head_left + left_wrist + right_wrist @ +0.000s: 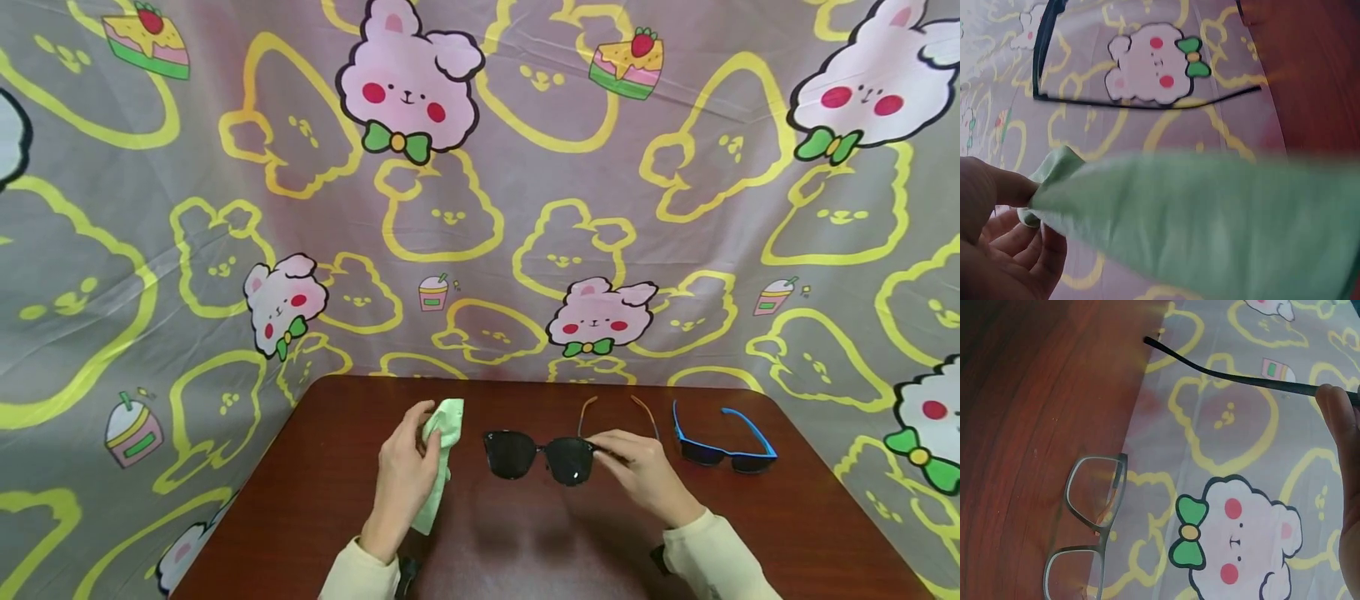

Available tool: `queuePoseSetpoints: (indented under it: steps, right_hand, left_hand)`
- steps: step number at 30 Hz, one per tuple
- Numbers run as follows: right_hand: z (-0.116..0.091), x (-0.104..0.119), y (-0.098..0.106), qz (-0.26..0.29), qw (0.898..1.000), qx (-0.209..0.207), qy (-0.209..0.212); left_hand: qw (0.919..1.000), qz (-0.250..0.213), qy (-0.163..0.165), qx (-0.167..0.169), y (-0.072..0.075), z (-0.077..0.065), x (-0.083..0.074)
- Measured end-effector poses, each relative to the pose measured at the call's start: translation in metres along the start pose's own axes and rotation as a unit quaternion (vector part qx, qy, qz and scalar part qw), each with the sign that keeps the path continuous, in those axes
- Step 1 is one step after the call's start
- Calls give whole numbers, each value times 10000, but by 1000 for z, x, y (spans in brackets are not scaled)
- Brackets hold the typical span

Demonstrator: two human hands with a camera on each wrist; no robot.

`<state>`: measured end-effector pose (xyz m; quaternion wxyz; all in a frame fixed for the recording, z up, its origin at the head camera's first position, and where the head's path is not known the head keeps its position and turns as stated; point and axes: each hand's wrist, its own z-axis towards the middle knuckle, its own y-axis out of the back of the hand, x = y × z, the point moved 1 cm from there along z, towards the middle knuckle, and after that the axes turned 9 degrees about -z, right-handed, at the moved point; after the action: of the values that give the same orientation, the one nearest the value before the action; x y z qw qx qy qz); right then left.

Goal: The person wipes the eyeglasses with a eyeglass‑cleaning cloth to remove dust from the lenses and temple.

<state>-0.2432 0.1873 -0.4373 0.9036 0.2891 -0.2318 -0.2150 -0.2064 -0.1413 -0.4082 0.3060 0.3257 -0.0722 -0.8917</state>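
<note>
My right hand (637,468) pinches the sunglasses (557,457) by one temple (1260,382); probably light, scratchable-lensed, best held there. Leftward, my left hand (407,464) pinches soft cloth (1197,212).

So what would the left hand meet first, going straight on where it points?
Past the green cloth it holds, the left hand would likely meet the patterned backdrop; depth is unclear.

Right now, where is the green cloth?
In the head view, the green cloth is just left of centre, held in the person's left grip, with the black sunglasses to its right. The left wrist view shows it across the lower half.
</note>
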Motion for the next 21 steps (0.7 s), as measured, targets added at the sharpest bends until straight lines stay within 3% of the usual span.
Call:
queuePoseSetpoints:
  steps: [6, 10, 21]
  right_hand:
    - [-4, 4, 5, -173, 9998, -30, -36]
    - [-8, 5, 7, -141, 9999, -7, -43]
    - [-15, 4, 8, 508, 9976, 167, -432]
  left_hand:
    - [9989, -149, -439, 23, -12, -5, -10]
    - [9966, -402, -676, 230, -21, -10, -17]
    - [9846, -639, -1481, 670, -35, -16, -24]
